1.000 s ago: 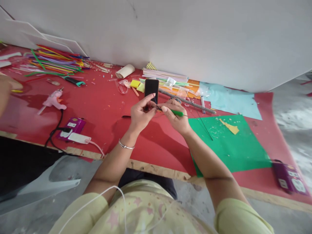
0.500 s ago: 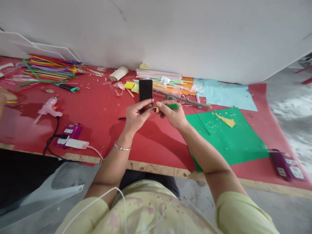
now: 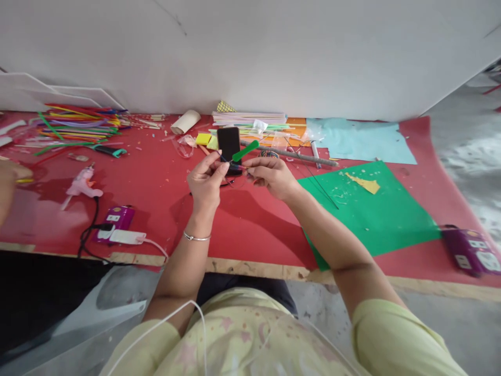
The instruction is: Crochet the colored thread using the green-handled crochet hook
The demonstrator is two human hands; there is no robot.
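Observation:
Near the phone, my left hand (image 3: pixel 207 177) is closed, with thumb and fingers pinching a slim green-handled crochet hook (image 3: pixel 246 150). Its handle slants up to the right, while its tip is hidden at the fingers. A small dark and multicoloured yarn piece (image 3: pixel 239 167) spans the gap between my hands. My right hand (image 3: pixel 270 175) pinches the right end of that piece, fingertips together. Thin dark yarn loops below the fingers. Just behind my hands lies a black-screened phone (image 3: pixel 229 141), and a ball of multicoloured yarn (image 3: pixel 269 154) rests beyond my right hand.
A grey stick (image 3: pixel 305 157) and pastel straws (image 3: pixel 250 119) lie behind. Green sheet (image 3: pixel 376 224) and blue sheet (image 3: pixel 360 141) cover the right side. At left are a pink glue gun (image 3: pixel 81 185), a purple power strip (image 3: pixel 117 219), pipe cleaners (image 3: pixel 82 122) and another person's hand (image 3: pixel 10 180).
The green-handled crochet hook has passed from my right hand to my left, its handle now pointing up. My right hand has shifted to pinch the yarn piece.

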